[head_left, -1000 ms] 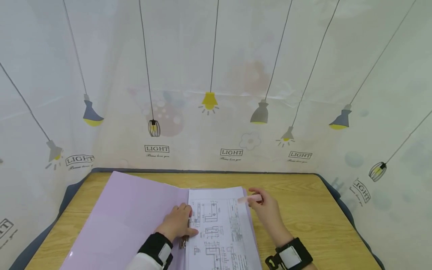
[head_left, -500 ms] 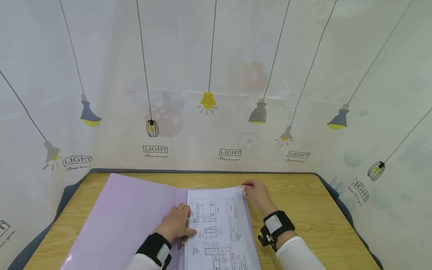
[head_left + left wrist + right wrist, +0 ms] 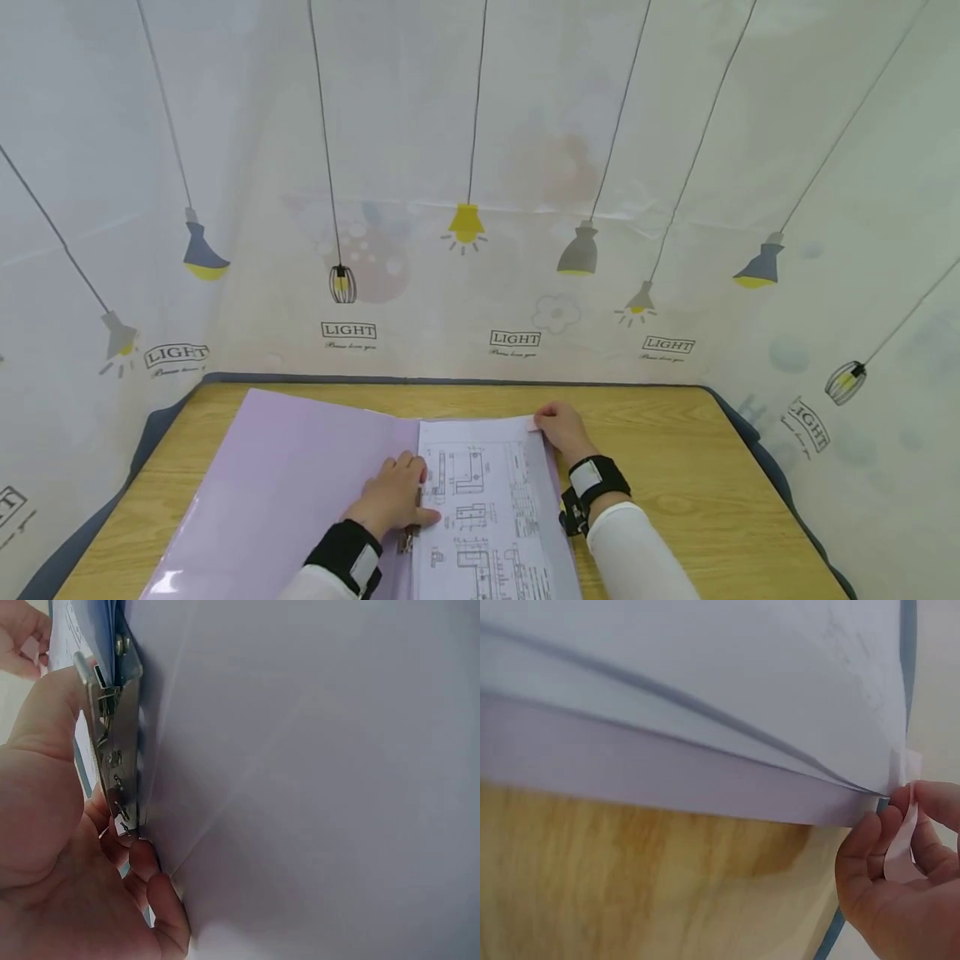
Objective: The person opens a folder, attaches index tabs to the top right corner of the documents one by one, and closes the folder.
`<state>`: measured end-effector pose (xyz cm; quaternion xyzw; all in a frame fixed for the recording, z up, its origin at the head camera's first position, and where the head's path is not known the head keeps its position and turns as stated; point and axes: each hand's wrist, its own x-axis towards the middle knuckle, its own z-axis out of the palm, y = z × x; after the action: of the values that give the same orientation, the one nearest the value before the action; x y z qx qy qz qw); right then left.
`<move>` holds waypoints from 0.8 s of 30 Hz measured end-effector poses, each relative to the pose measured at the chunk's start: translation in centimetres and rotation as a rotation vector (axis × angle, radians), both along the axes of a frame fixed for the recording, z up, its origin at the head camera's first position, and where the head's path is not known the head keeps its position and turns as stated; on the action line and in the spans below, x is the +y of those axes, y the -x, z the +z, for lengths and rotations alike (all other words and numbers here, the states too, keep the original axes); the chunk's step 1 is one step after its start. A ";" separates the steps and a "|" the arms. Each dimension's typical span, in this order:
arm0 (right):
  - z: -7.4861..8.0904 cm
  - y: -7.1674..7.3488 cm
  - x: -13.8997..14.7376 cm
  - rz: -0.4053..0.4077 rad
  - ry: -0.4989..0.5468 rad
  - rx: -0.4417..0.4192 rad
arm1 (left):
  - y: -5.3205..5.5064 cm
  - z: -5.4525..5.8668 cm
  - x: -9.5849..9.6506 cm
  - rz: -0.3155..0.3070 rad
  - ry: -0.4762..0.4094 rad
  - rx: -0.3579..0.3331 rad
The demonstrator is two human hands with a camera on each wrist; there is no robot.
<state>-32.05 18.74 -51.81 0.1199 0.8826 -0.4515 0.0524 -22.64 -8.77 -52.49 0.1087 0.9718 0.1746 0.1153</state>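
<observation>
Head view: left hand loosely spread on one lilac folder; right hand pinches one pink slip.

Boxed "LIGHT" labels on the pale backdrop, print on the drawing sheet illegibly small

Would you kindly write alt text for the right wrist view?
A right hand pinches a thin, curved, pale-pink strip at the corner of white paper sheets lying over a lilac plastic folder on a yellow wood-grain table.
</observation>
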 end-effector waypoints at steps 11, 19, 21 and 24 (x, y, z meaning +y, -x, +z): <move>-1.1 0.7 -0.4 -0.008 -0.100 0.051 | 0.0 -0.2 -0.1 -0.014 0.006 -0.001; -1.0 0.5 -1.1 -0.016 -0.194 0.097 | 0.0 0.1 -0.2 -0.016 0.015 -0.009; -1.1 0.4 -1.2 -0.022 -0.216 0.104 | 0.0 0.1 -0.2 -0.017 0.017 -0.009; -1.3 0.3 -1.3 -0.032 -0.250 0.115 | 0.0 -0.1 -0.2 -0.020 0.009 -0.008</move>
<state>-32.32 17.39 -53.11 0.1135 0.9315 -0.3450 -0.0207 -22.63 -8.93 -52.57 0.1170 0.9710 0.1695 0.1215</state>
